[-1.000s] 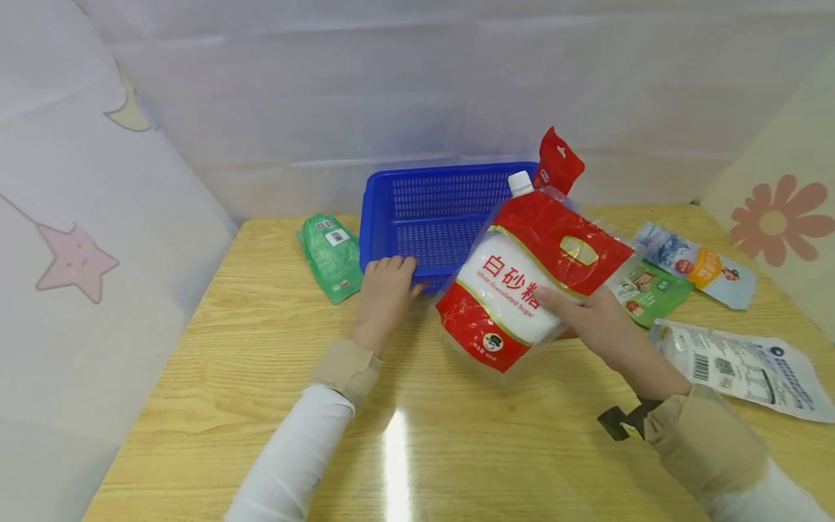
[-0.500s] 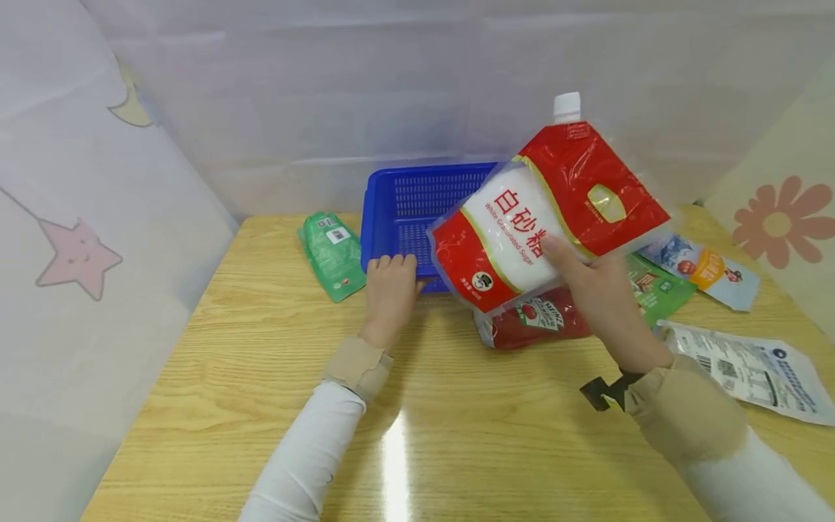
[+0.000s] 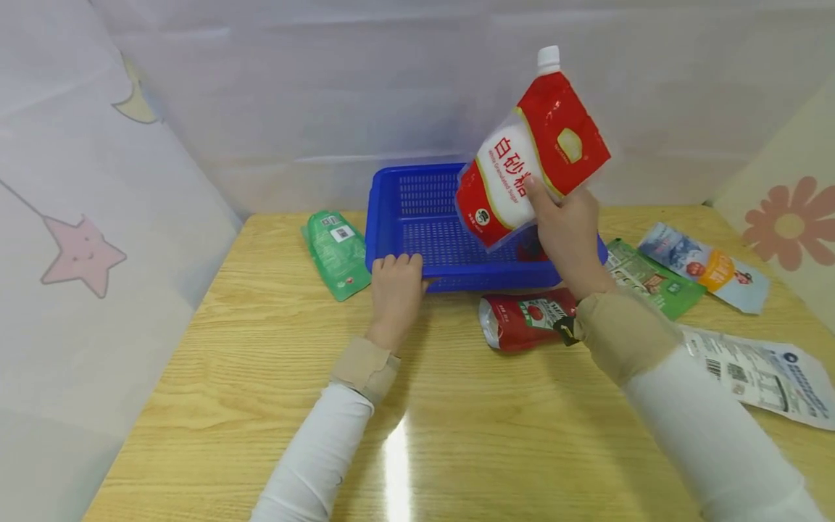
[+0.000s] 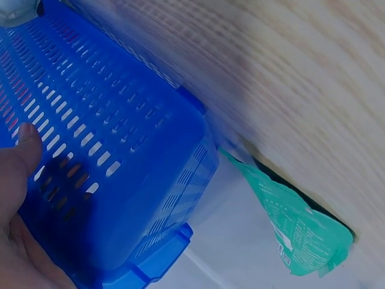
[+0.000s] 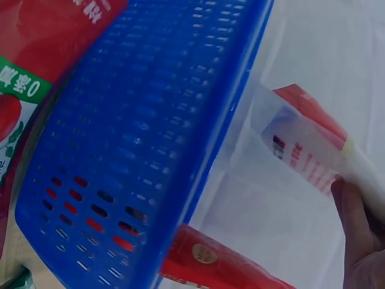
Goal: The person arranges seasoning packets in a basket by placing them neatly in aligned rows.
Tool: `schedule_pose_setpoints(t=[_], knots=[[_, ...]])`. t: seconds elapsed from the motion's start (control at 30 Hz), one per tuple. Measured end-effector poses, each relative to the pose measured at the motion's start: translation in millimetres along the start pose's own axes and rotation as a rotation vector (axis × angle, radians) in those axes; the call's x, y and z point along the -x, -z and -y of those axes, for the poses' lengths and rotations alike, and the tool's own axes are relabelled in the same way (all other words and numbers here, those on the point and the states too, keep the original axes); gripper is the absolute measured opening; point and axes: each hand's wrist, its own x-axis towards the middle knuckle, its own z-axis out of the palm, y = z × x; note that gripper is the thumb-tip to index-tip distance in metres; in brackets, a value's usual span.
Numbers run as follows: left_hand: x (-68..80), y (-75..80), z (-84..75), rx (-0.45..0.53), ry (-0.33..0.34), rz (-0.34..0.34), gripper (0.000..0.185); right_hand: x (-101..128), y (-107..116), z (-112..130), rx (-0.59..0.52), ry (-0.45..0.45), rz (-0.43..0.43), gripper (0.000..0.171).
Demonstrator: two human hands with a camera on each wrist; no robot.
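My right hand (image 3: 569, 235) grips a red and white pouch of white granulated sugar (image 3: 502, 181) with a white cap, its thumb across the front. The pouch is raised over the right part of a blue plastic basket (image 3: 483, 274), tilted with the cap up. In the right wrist view the sugar pouch (image 5: 310, 141) stands beyond the basket's rim. My left hand (image 3: 398, 290) holds the basket's front left rim, fingers over the edge and thumb against the outer wall. A red packet (image 5: 210, 259) sticks out of the basket in the right wrist view; in the head view it is mostly hidden.
A Heinz ketchup pouch (image 3: 525, 320) lies before the basket. Left of it is a green pouch (image 3: 335, 254). On the right lie a green packet (image 3: 659, 279), a blue and orange packet (image 3: 707, 264) and a white pouch (image 3: 763, 373). A white cloth wall (image 3: 293, 109) stands behind.
The right hand has lifted the sugar pouch upward and away, from in front of the basket to above it. The ketchup pouch has come into sight. The left hand stays on the rim.
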Motion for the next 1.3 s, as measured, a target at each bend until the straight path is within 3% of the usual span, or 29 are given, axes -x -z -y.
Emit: schedule_pose_setpoints(t=[0.23, 0.7, 1.3], knots=[[0.0, -1.5, -0.3, -0.042, -0.018, 0.016, 0.030, -12, -10, -14, 0.164, -0.096, 0.011, 0.059], [0.1, -2.1, 0.5, -0.060, -0.014, 0.014, 0.030, -23, -16, -48, 0.349, -0.163, 0.044, 0.060], [0.0, -3.4, -0.1, -0.058, -0.006, -0.023, 0.033, -31, -12, -69, 0.408, -0.232, 0.079, 0.059]])
